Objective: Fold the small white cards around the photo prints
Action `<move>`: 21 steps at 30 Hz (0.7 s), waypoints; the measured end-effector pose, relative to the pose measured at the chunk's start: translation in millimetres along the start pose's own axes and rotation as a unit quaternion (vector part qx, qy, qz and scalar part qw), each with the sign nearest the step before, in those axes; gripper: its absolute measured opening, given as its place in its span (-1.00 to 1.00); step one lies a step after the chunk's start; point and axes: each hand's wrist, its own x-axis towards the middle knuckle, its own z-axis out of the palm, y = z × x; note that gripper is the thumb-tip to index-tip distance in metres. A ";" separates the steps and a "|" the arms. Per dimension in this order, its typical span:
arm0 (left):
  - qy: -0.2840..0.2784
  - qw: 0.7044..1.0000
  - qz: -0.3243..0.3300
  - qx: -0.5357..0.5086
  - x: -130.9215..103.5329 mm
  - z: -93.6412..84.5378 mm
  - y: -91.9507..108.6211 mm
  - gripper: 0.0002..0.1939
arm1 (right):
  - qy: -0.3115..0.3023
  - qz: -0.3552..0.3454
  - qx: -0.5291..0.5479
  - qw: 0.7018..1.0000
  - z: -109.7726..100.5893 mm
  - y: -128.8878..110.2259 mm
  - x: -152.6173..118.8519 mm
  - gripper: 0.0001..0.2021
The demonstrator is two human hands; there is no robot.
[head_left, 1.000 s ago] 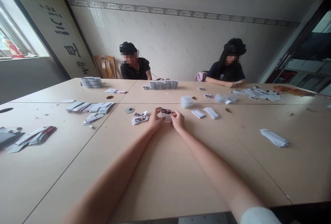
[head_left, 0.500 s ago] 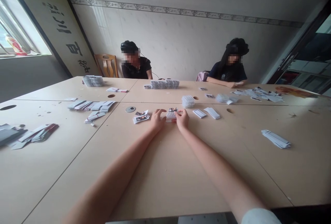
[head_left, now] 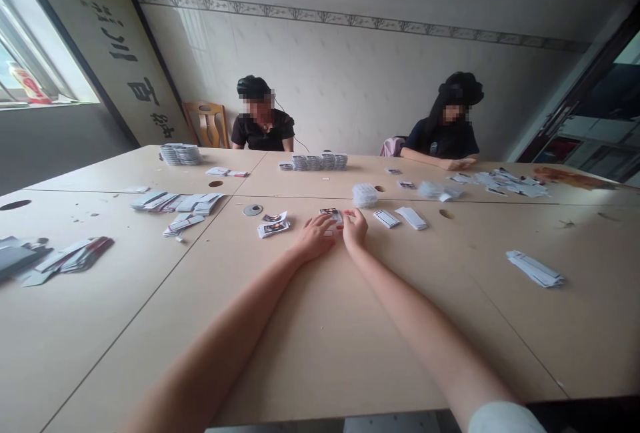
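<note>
In the middle of the table [head_left: 320, 326] lies a small flat pack with a dark picture card [head_left: 330, 211] at its far end. My left hand [head_left: 316, 236] rests across the pack from the left, fingers stretched out over it and hiding much of it. My right hand [head_left: 354, 226] stands on its edge at the pack's right side, fingers curved and a little apart, with nothing visible in them. To the left of my left hand is a small pile of picture cards [head_left: 274, 227]. White framed cards [head_left: 387, 219] and a stack of white slips [head_left: 412, 218] lie right of my right hand.
Clear plastic cases [head_left: 365, 195] stand beyond my right hand. Folded card stacks [head_left: 175, 203] lie left, another slip stack [head_left: 535, 269] right. Filled cases [head_left: 317, 162] stand in rows at the back. Two people sit opposite, one [head_left: 263, 129] left, one [head_left: 443, 136] right.
My left hand has moved right and flattened over the pack. My right hand's fingers have let go of the pack's near side and risen slightly. The left person's head has turned down.
</note>
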 end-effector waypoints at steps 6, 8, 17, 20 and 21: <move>-0.059 0.998 -0.019 0.011 -2.9 -0.3 8.0 -0.41 | 0.021 -0.007 -0.013 1.000 0.5 -0.7 0.5 -0.82; -0.033 0.998 -0.050 0.018 -2.3 -1.0 4.3 -0.41 | 0.002 -0.002 0.000 1.000 1.3 -0.5 -0.3 -0.83; 0.054 0.967 -0.216 0.124 -2.0 -10.5 -17.9 -0.32 | -0.035 -0.023 -0.007 0.999 4.3 7.6 2.2 -0.90; 0.088 0.953 -0.242 0.160 -1.8 -12.8 -19.3 -0.29 | -0.035 -0.031 -0.015 0.999 4.2 9.5 3.0 -0.89; 0.085 0.954 -0.231 0.169 -1.7 -13.0 -18.7 -0.30 | -0.031 -0.039 -0.022 0.998 3.6 9.7 3.5 -0.89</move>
